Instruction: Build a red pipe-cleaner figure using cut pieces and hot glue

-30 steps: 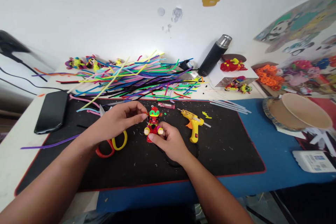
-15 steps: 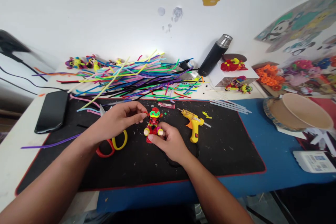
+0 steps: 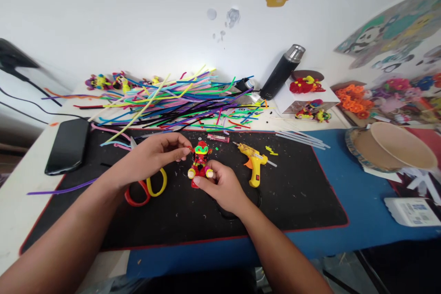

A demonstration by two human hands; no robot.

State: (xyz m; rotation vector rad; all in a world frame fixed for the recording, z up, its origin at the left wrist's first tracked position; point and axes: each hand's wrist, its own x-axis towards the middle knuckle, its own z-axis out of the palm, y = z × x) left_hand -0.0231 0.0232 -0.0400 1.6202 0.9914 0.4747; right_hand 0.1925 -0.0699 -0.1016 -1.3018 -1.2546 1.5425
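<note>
A small pipe-cleaner doll (image 3: 200,158), mostly red with a green-and-yellow headband and yellow cuffs, is held upright above the black mat. My right hand (image 3: 225,186) grips its lower body from the right, thumb across the front. On the other side, my left hand (image 3: 172,149) pinches a small red loop at the side of the doll's head between thumb and index finger. Scissors (image 3: 156,183) with one red and one yellow handle loop lie under my left forearm, their blades partly hidden. Right of the doll rests a yellow glue gun (image 3: 254,163).
Many coloured pipe cleaners (image 3: 179,96) are heaped along the wall. A black phone (image 3: 67,147) lies at the left, and a black flask (image 3: 282,73) leans at the back. Clear glue sticks (image 3: 303,139) lie behind the mat's right part. A bowl (image 3: 403,147) stands farther right.
The doll and both hands have shifted very slightly to the left. My grip on the doll looks the same, and the other things have stayed where they were.
</note>
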